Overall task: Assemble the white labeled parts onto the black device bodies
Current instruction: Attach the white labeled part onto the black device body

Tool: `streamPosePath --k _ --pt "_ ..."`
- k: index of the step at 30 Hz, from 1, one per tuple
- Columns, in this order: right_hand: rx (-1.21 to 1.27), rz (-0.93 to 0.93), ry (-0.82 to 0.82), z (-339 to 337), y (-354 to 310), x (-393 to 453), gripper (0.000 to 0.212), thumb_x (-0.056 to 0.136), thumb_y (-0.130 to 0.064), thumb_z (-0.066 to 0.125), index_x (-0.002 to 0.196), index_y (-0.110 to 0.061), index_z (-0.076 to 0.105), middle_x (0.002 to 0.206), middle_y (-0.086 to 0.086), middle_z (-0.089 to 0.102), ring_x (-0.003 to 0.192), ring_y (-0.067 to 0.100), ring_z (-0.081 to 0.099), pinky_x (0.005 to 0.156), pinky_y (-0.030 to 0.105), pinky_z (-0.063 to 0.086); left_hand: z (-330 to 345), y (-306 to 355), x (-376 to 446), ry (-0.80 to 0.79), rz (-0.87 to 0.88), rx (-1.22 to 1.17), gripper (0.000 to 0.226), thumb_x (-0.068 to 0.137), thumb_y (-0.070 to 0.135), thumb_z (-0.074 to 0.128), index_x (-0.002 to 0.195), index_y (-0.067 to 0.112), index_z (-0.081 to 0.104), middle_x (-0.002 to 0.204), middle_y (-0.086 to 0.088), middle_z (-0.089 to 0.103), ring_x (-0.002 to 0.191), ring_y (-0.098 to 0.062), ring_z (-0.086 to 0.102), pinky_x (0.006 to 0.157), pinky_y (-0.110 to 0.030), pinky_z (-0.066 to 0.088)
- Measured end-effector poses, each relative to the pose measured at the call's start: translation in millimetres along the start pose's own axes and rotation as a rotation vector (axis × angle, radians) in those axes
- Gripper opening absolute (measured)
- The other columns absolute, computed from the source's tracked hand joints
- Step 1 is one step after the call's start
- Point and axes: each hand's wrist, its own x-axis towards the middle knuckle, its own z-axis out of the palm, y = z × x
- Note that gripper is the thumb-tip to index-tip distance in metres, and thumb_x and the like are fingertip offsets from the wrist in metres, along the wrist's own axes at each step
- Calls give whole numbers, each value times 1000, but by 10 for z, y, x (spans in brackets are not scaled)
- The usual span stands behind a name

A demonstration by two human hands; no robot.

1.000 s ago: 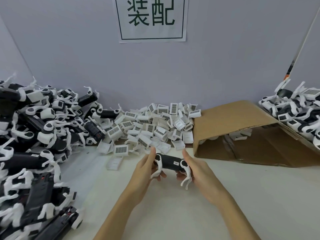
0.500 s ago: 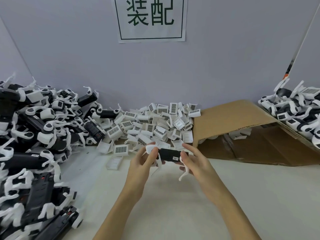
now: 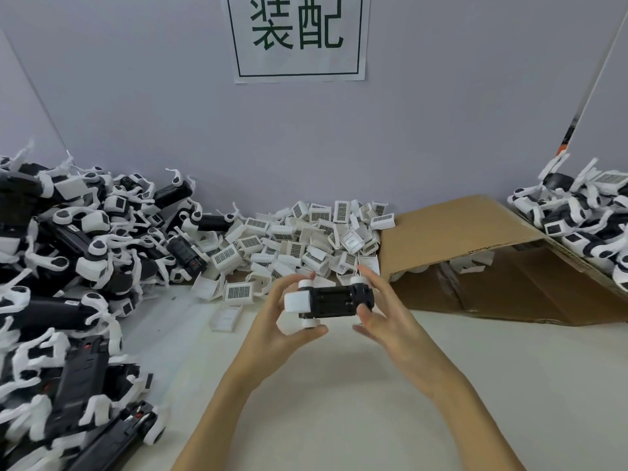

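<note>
Device body: I see one black device body (image 3: 334, 302) held up over the pale table (image 3: 373, 402), lying roughly level, long side left to right, just in front of the heap of loose parts.
Its look: a blocky black shell with a ribbed recess facing me; a white cap (image 3: 296, 300) sits on its left end, small white rounded pieces show at the upper left, upper right and lower left corners.
Left hand: my left hand (image 3: 283, 326) grips the left end, thumb curled under the lower white piece, fingers wrapped behind the white cap.
Right hand: my right hand (image 3: 384, 311) holds the right end, thumb pressed on the near face, fingers curved round the far side, fingertips showing above the body.
White labeled parts: a loose heap of white labeled parts (image 3: 306, 239) lies against the back wall, many showing barcode-like stickers; one lies apart on the table (image 3: 226, 317), nearest my left hand.
Left pile: a big tangle of black-and-white devices (image 3: 68, 266) fills the left side.
Cardboard box: a brown cardboard box (image 3: 475, 253) lies open on its side to the right of the heap, a few white pieces inside.
Right pile: more black-and-white devices (image 3: 584, 215) are stacked at the far right.
Sign: a white sign (image 3: 299, 37) with green characters hangs on the wall.
</note>
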Motion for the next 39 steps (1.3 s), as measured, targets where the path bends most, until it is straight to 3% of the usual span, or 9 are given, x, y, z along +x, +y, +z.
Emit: streamPosePath --k 5,9,12,15,18,22,29,34,39 --pt "617 253 182 104 29 60 74 88 -63 72 146 -19 56 138 16 68 123 39 68 93 46 61 99 -48 37 28 351 356 70 93 17 83 145 48 49 180 12 14 167 -18 9 128 -45 22" --pt "771 298 276 168 42 66 58 95 -37 70 132 6 62 126 28 70 117 42 70 86 45 63 104 -25 62 80 472 473 86 90 -6 81 151 45 47 182 1 3 166 -21 17 124 -39 32" --pt "804 250 270 150 -2 69 52 98 -20 71 136 11 54 126 34 68 118 46 69 89 51 62 143 -43 60 139 299 311 91 94 -7 76 159 45 37 176 2 28 157 -19 41 116 -24 45" --pt "700 149 338 147 -10 81 57 96 -16 72 144 5 49 135 33 62 120 43 68 95 58 59 163 -34 18 28 -123 -86 89 99 3 74 160 44 25 132 -6 74 109 -21 78 94 -24 58" --pt "564 99 369 143 -24 72 57 96 -14 67 149 -6 48 134 24 65 121 35 69 99 58 57 202 -62 6 -84 -267 -280 95 88 30 84 163 37 26 132 -4 74 119 -27 74 109 -38 52" --pt "549 90 291 167 -56 61 62 94 -22 68 149 -3 48 132 22 68 126 31 66 110 52 51 308 -28 45 80 -262 -425 90 83 57 82 154 11 50 137 -15 71 112 -36 76 119 -58 44" --pt "401 -8 158 177 -27 48 46 100 -28 63 130 8 62 134 19 69 133 28 61 115 43 47 163 -95 32 84 -204 -448 73 86 48 84 149 21 60 148 -6 66 125 -30 72 124 -58 35" --pt "367 -5 137 211 -37 37 43 102 -26 63 137 -2 60 138 13 67 136 31 59 110 45 52 112 -112 52 95 -206 -523 76 90 38 85 152 7 54 152 -7 63 134 -29 66 126 -59 31" --pt "383 115 -5 207 -29 -1 64 98 -13 71 152 -33 42 128 26 70 113 48 71 87 34 61 111 -21 72 91 -264 -844 55 101 22 70 150 2 55 154 -17 60 145 -29 57 126 -43 34"
